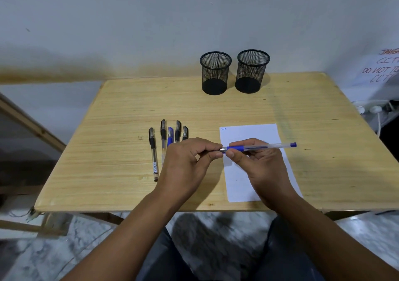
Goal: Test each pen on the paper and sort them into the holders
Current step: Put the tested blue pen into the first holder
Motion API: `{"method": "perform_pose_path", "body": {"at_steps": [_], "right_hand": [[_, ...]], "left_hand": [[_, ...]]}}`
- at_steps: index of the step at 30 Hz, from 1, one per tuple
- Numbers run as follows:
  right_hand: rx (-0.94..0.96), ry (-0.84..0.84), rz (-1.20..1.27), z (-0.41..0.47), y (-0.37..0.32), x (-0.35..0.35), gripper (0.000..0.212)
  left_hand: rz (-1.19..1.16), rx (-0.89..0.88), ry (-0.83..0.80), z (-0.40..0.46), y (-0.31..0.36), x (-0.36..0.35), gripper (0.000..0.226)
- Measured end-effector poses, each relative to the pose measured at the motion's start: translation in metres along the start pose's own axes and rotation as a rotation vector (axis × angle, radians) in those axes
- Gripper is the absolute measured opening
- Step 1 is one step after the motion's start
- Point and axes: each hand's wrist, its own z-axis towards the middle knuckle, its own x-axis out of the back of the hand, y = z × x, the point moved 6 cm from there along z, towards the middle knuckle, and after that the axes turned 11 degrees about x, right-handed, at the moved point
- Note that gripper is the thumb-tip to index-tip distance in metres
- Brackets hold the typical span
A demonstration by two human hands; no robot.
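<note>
A blue pen (262,146) is lying level between the two hands above the wooden table (216,112), its clear barrel reaching out to the right over the sheet of white paper (237,179) and ending in a blue plug; the right hand (262,168) is pinching it at the blue grip between thumb and curled fingers, and the left hand (187,162) is closing its fingertips round the metal tip end, though what those fingers are holding there cannot be told; five more pens are lying in a row to the left of the paper, a black-capped pen (153,153) standing apart at the far left and a blue-capped pen (170,137) sitting among the others, whose lower ends are hiding behind the left hand; two black mesh holders are standing side by side at the far edge of the table, the left holder (215,73) just beside the right holder (251,71); a small blue scribble (224,129) is showing at the paper's top left corner.
</note>
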Motion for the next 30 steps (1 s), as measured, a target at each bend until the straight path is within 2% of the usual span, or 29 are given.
{"method": "perform_pose_path", "body": {"at_steps": [4, 9, 12, 16, 18, 25, 28, 30], "right_hand": [[-0.006, -0.051, 0.006, 0.003, 0.0, 0.001, 0.008], [-0.177, 0.059, 0.366, 0.011, 0.008, 0.0, 0.015], [-0.207, 0.14, 0.468, 0.022, 0.008, 0.002, 0.02], [-0.171, 0.201, 0.39, 0.047, 0.002, 0.013, 0.009], [-0.166, 0.216, 0.301, 0.065, 0.0, 0.023, 0.009], [-0.06, 0.147, -0.305, 0.136, -0.003, 0.066, 0.011], [0.027, 0.05, -0.56, 0.168, -0.015, 0.069, 0.013], [0.078, -0.03, -0.712, 0.189, -0.026, 0.066, 0.015]], "left_hand": [[-0.062, 0.077, -0.034, -0.001, -0.004, -0.001, 0.012], [-0.338, 0.352, -0.02, 0.001, -0.009, -0.014, 0.016], [-0.404, 0.384, -0.013, 0.009, -0.004, -0.025, 0.015], [-0.345, 0.329, -0.098, 0.031, 0.001, -0.033, 0.025], [-0.284, 0.332, -0.107, 0.048, -0.003, -0.035, 0.032], [-0.138, 0.434, -0.024, 0.123, -0.043, -0.032, 0.056], [-0.139, 0.466, -0.002, 0.155, -0.052, -0.035, 0.062], [-0.078, 0.491, 0.003, 0.175, -0.062, -0.041, 0.078]]}}
